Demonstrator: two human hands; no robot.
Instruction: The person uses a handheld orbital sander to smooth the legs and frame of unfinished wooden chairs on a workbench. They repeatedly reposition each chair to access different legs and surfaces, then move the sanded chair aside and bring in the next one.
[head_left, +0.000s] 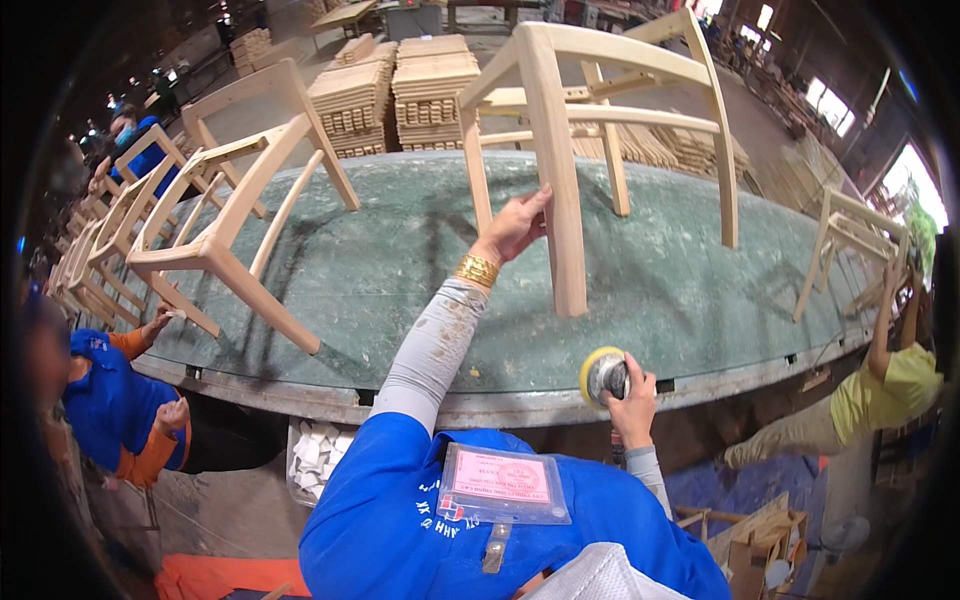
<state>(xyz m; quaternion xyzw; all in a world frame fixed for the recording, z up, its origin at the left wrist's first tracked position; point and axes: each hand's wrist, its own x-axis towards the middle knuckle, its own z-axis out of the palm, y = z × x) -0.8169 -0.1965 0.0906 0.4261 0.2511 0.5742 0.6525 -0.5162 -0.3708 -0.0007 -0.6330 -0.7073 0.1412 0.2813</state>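
Head view: the left hand [515, 225] grips the near leg of the unfinished wooden chair frame [560, 180], its long axis upright on the green worktable [400, 270], while the right hand [632, 395] is closed around a yellow-padded sander [603, 376] held below and right of the leg.

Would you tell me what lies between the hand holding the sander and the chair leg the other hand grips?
In the head view, only bare green tabletop and its metal edge separate the right hand from the chair leg.
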